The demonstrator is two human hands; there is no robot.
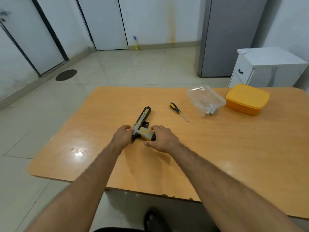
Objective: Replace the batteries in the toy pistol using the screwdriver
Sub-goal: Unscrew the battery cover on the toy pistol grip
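Observation:
A yellow, grey and black toy pistol (142, 123) lies on its side on the wooden table (217, 148), barrel pointing away from me. My left hand (122, 135) grips its rear end with curled fingers. My right hand (163, 138) curls round the butt of the pistol's handle. A screwdriver (178, 111) with a black and yellow handle lies on the table to the right of the pistol, tip towards me and to the right. Beyond it, a clear plastic box (206, 99) holds what look like batteries at its near corner.
A yellow lidded container (247, 99) stands at the table's far right. Behind the table are a white cabinet (265, 67) and a grey cupboard (229, 36). A spray bottle (135, 43) stands on the tiled floor by the far wall.

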